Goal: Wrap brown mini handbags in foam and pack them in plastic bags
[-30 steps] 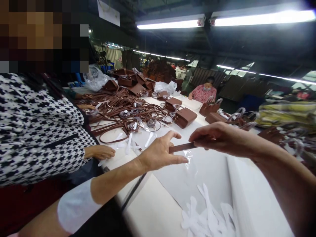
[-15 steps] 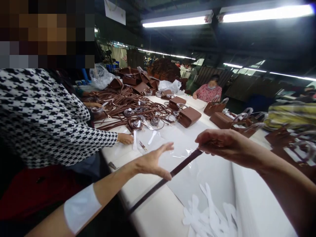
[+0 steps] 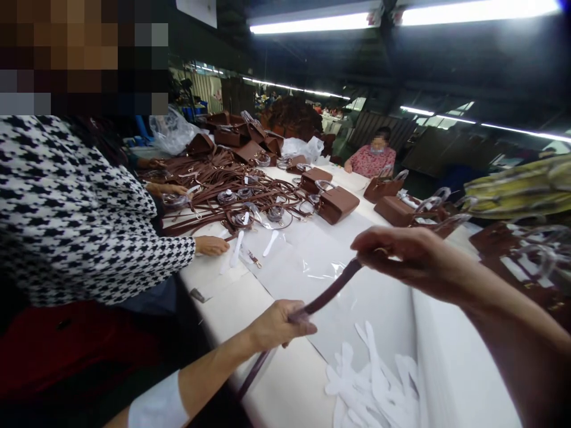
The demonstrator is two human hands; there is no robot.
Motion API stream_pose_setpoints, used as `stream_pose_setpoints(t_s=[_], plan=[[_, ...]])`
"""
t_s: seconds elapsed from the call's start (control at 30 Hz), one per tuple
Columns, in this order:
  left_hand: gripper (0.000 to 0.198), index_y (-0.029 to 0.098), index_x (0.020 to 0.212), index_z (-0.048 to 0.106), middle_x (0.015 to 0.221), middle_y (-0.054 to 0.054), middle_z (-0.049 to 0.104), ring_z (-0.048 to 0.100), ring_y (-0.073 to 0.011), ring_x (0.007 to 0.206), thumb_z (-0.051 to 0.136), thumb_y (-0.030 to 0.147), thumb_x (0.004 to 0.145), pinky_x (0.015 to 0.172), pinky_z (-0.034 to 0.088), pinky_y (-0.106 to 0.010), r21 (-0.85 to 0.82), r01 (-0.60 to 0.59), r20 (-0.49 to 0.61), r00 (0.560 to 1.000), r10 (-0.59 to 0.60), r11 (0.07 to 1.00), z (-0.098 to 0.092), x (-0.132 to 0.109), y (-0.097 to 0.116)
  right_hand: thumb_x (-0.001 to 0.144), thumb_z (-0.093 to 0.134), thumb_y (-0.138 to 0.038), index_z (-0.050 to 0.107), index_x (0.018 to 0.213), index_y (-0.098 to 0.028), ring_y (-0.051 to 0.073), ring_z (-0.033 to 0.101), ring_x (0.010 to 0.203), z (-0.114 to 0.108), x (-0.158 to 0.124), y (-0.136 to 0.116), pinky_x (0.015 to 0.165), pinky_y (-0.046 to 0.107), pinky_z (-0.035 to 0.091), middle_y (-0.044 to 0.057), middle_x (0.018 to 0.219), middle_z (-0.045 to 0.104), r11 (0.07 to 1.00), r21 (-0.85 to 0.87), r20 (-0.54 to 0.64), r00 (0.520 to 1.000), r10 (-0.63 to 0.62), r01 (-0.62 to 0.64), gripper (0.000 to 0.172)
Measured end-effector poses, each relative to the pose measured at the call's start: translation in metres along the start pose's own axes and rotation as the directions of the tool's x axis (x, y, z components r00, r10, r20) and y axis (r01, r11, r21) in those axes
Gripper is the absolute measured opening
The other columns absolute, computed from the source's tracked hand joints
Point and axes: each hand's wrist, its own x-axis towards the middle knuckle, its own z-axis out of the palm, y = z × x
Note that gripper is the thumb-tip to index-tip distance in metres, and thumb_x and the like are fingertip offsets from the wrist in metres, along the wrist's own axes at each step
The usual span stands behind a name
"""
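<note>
A dark brown bag strap (image 3: 332, 290) runs slantwise between my hands above the table. My right hand (image 3: 392, 252) pinches its upper end; a bit of metal shows by the fingers. Lower down, my left hand (image 3: 281, 324) is closed around the strap, thumb on top. Past that hand the strap's tail hangs down over the table's near edge. Below and to the right lies a pile of white paper-like strips (image 3: 372, 380).
A co-worker in a houndstooth sleeve (image 3: 147, 255) reaches onto the table (image 3: 289, 380) at left. Beyond lie a heap of brown straps (image 3: 214, 184) and several brown handbags (image 3: 338, 204). More handbags (image 3: 526, 255) line the right side. Another person (image 3: 372, 157) sits at the far end.
My left hand, open beside the strap before, has closed around it. The strap now bends slightly between my hands. The co-worker's hand has shifted a little left in view.
</note>
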Motion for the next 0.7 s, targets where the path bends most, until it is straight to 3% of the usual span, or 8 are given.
stream_pose_setpoints(t_s=[0.1,0.2,0.33,0.43,0.53,0.6,0.7], plan=[[0.038,0.016,0.066,0.043,0.050,0.009,0.033,0.031,-0.0025,0.038,0.061,0.049,0.071,0.034,0.026,-0.015,0.008,0.019,-0.028,0.999,-0.019,1.000,-0.004,-0.007,0.003,0.080,0.054,-0.031,0.058,0.091,-0.018,0.013,0.055,0.065,-0.004,-0.004,-0.004,0.058,0.022,0.043,0.004,0.077,0.061,0.995,-0.098,-0.115,0.993,-0.028,0.017,0.017],[0.037,0.016,0.065,0.042,0.050,0.009,0.032,0.029,-0.0025,0.040,0.063,0.046,0.070,0.034,0.025,-0.014,0.039,0.040,-0.017,0.999,-0.040,0.998,-0.001,-0.013,0.016,0.081,0.050,-0.022,0.058,0.092,-0.018,0.012,0.054,0.062,0.006,-0.001,-0.014,0.057,0.021,0.043,0.002,0.074,0.061,0.991,-0.122,-0.058,0.996,-0.061,0.054,0.014],[0.034,0.016,0.066,0.043,0.052,0.008,0.035,0.032,-0.0028,0.041,0.065,0.042,0.069,0.035,0.029,-0.014,0.064,0.027,0.003,1.000,-0.027,0.998,0.000,-0.022,0.038,0.080,0.051,-0.019,0.056,0.094,-0.020,0.012,0.056,0.066,0.012,0.005,-0.022,0.059,0.020,0.044,0.001,0.077,0.061,0.998,-0.003,-0.022,0.997,-0.070,0.070,0.015],[0.034,0.016,0.067,0.044,0.051,0.008,0.036,0.034,-0.0029,0.039,0.061,0.044,0.072,0.035,0.027,-0.015,0.040,0.022,-0.052,0.998,-0.020,0.999,-0.007,-0.031,0.045,0.079,0.055,-0.027,0.056,0.092,-0.020,0.013,0.056,0.068,0.004,0.004,-0.024,0.059,0.021,0.045,0.002,0.078,0.060,0.993,0.086,-0.171,0.983,-0.067,0.083,0.014],[0.037,0.016,0.066,0.042,0.050,0.008,0.035,0.032,-0.0026,0.036,0.058,0.049,0.073,0.033,0.022,-0.015,0.047,0.032,-0.080,0.996,-0.028,0.998,-0.016,-0.042,0.055,0.079,0.057,-0.028,0.058,0.090,-0.021,0.014,0.057,0.070,-0.006,0.004,-0.036,0.060,0.023,0.045,0.002,0.080,0.060,0.991,0.041,-0.249,0.961,-0.117,0.131,0.014],[0.039,0.016,0.064,0.041,0.048,0.008,0.034,0.030,-0.0026,0.036,0.061,0.048,0.071,0.033,0.021,-0.015,0.085,0.042,-0.051,0.998,-0.038,0.996,-0.022,-0.051,0.074,0.079,0.057,-0.027,0.059,0.087,-0.022,0.014,0.057,0.070,-0.014,0.005,-0.051,0.060,0.022,0.045,0.001,0.079,0.061,0.981,-0.031,-0.259,0.946,-0.195,0.194,0.010],[0.038,0.016,0.064,0.041,0.049,0.008,0.034,0.032,-0.0027,0.039,0.062,0.046,0.071,0.035,0.024,-0.014,0.192,-0.017,-0.049,0.998,0.027,0.981,-0.032,-0.067,0.131,0.080,0.056,-0.033,0.059,0.089,-0.024,0.014,0.057,0.068,-0.032,0.009,-0.074,0.055,0.022,0.044,0.001,0.082,0.061,0.967,-0.048,-0.328,0.911,-0.251,0.249,0.014]])
